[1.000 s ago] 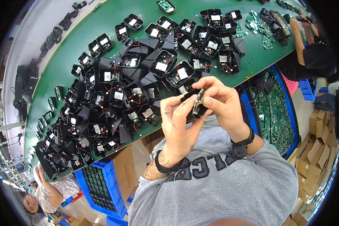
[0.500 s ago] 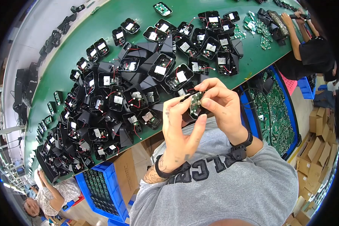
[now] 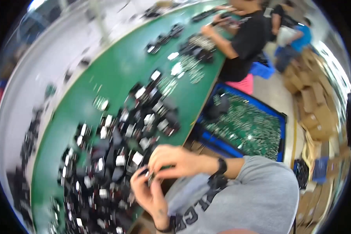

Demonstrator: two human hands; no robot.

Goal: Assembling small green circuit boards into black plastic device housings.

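Note:
My left hand (image 3: pixel 148 197) and my right hand (image 3: pixel 177 160) meet at the near edge of the green table. Between their fingertips is a small circuit board (image 3: pixel 149 178), mostly covered by fingers and smeared by motion. Both hands are closed on it, the right one reaching in from above. Just beyond them lies a crowded heap of open black plastic housings (image 3: pixel 121 160) with pale square parts inside.
To my right stands a blue-rimmed bin (image 3: pixel 284 124) full of green circuit boards. Loose boards (image 3: pixel 191 64) lie farther along the table (image 3: pixel 117 58), by a co-worker in black (image 3: pixel 249 35). Cardboard boxes (image 3: pixel 319 121) are stacked at the far right.
The view has swung to the right, so the bin and co-worker appear nearer the middle. Both hands stay together around the board, which is now more hidden and blurred.

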